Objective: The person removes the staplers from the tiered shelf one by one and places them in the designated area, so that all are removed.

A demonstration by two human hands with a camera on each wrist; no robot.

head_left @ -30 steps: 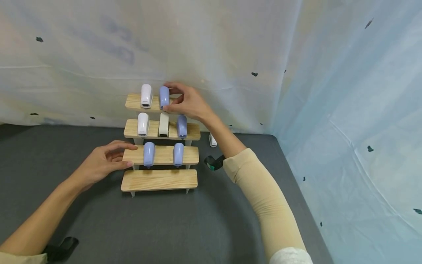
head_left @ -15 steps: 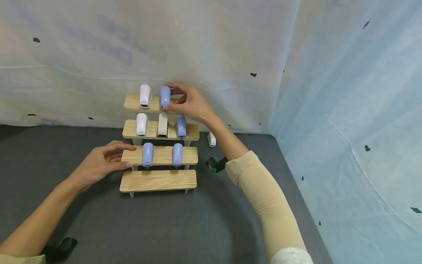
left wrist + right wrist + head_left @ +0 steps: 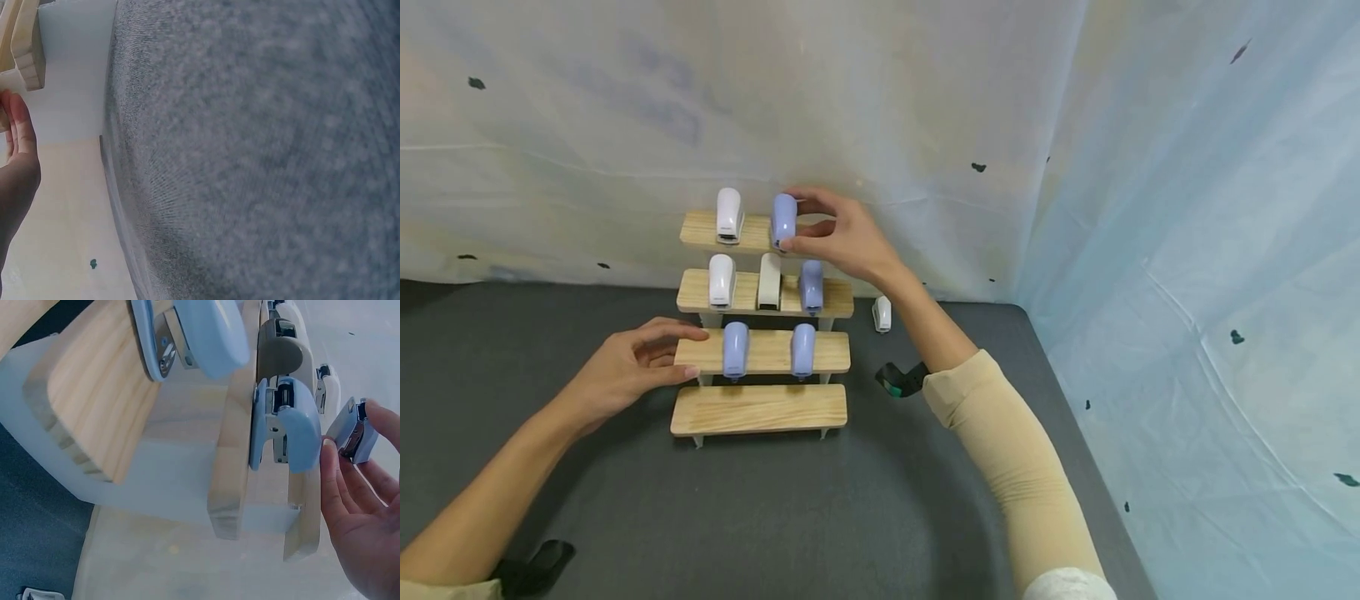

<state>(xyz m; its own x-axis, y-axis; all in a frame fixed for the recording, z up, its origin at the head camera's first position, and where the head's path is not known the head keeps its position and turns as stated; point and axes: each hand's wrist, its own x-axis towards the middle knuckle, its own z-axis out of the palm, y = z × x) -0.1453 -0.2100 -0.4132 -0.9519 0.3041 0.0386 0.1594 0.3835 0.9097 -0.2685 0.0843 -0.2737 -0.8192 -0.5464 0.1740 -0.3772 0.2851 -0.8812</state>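
A rounded light-blue plastic stapler, pinched by the right hand, has been shifted rightward along the top step of the pale wooden four-step stand, away from a rounded white stapler. A lower step is gripped by the left hand.

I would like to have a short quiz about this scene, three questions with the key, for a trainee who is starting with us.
1. How many staplers stand on the second shelf from the top?
2. Look at the left hand. True or false: it holds a stapler.
3. Fill in: at the top shelf, the right hand holds a ____.

Key: 1. Three. 2. False; it grips the left end of the third shelf. 3. Blue stapler.
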